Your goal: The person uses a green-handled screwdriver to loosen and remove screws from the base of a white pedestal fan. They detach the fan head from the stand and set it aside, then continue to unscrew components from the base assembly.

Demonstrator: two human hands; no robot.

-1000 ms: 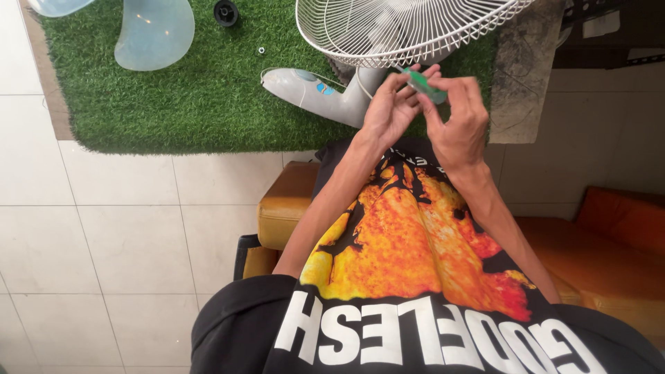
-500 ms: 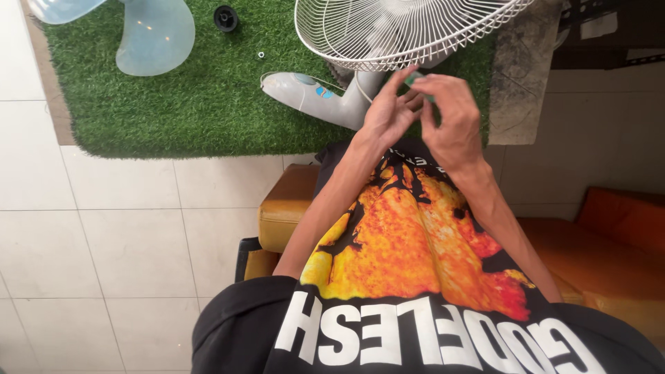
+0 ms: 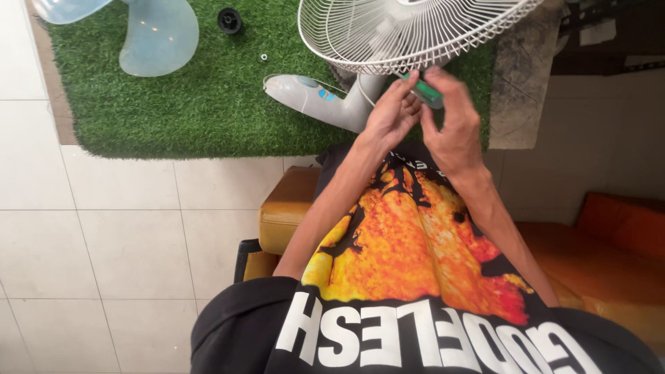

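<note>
Both hands meet at the rim of the white fan grille [image 3: 415,31], the right hand [image 3: 454,121] pinching a small green tool [image 3: 424,92], seemingly a screwdriver, the left hand [image 3: 391,118] steadying its tip, while the clear blade [image 3: 156,34] already lies detached on the grass mat [image 3: 194,104].

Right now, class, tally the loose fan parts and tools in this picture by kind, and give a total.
White wire fan guard: 1
Pale blue fan blade: 1
Grey fan stand: 1
Black round cap: 1
Small metal nut: 1
Green-handled tool, held between left hand and right hand: 1
Total: 6
</note>
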